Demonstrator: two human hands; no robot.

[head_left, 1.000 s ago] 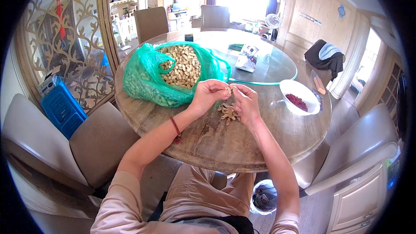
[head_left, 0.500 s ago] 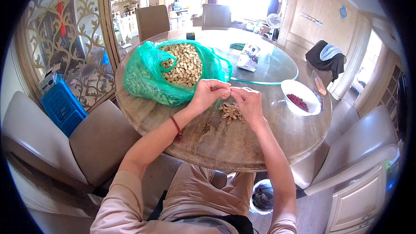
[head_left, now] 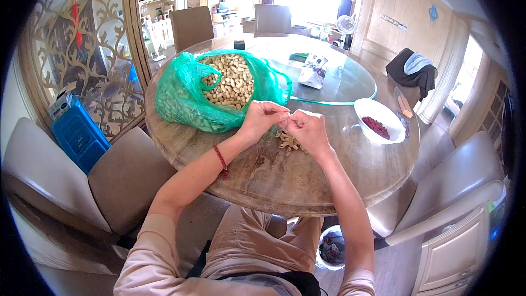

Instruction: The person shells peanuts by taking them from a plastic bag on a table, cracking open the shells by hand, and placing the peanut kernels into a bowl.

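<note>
Over the table [head_left: 350, 175], L hand [head_left: 259, 122] & R hand [head_left: 308, 131] meet, each grip pinched shut; can't tell what's btwn. Shells [head_left: 287, 141] sit at 6 o'clock, just below, prob. so scraps stay together. Peanuts [head_left: 236, 77] fill my green bag [head_left: 183, 98] at 10, mouth open, prob. for easy reach; bowl [head_left: 384, 111] at 3.
</note>
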